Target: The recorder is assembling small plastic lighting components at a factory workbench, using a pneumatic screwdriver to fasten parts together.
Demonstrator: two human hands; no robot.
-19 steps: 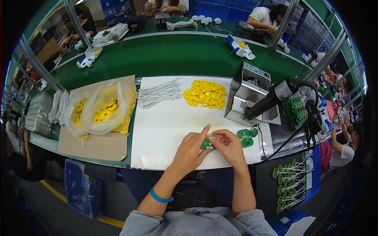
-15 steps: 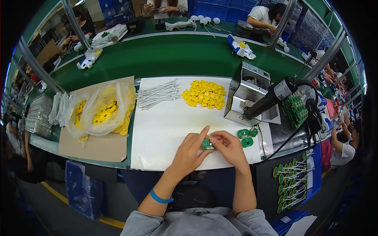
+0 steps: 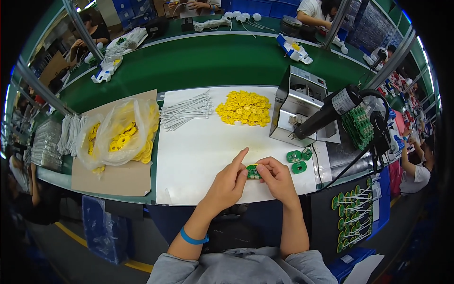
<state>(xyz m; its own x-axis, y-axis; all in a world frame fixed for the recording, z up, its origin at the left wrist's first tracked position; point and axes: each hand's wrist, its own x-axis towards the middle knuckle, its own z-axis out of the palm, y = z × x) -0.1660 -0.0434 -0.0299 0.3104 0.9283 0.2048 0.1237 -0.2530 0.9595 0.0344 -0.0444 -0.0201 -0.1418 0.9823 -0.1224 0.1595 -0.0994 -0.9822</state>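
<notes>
Over the white sheet I hold a small green circuit board (image 3: pixel 253 172) between both hands, with a yellow edge showing along its top. My right hand (image 3: pixel 279 182) pinches the right end between thumb and fingers. At the left end, my left hand (image 3: pixel 227 183) has its thumb against the board while the index finger points up and away; its other fingers are partly hidden. Several loose green boards (image 3: pixel 299 167) lie just right of my right hand. Farther off are a pile of yellow round discs (image 3: pixel 243 108) and a bundle of white cable pieces (image 3: pixel 186 111).
A metal box machine (image 3: pixel 298 106) with a black cylinder (image 3: pixel 321 117) stands at right, beside stacked green boards (image 3: pixel 358 128). Plastic bags of yellow parts (image 3: pixel 125 132) sit on cardboard (image 3: pixel 113 182) at left. Wired boards (image 3: pixel 352 215) lie on a dark surface at lower right. People work beyond the green belt (image 3: pixel 194 59).
The board has tilted and shifted slightly right in my fingers. My left thumb has come up against its left end, and the white spot on its face no longer shows.
</notes>
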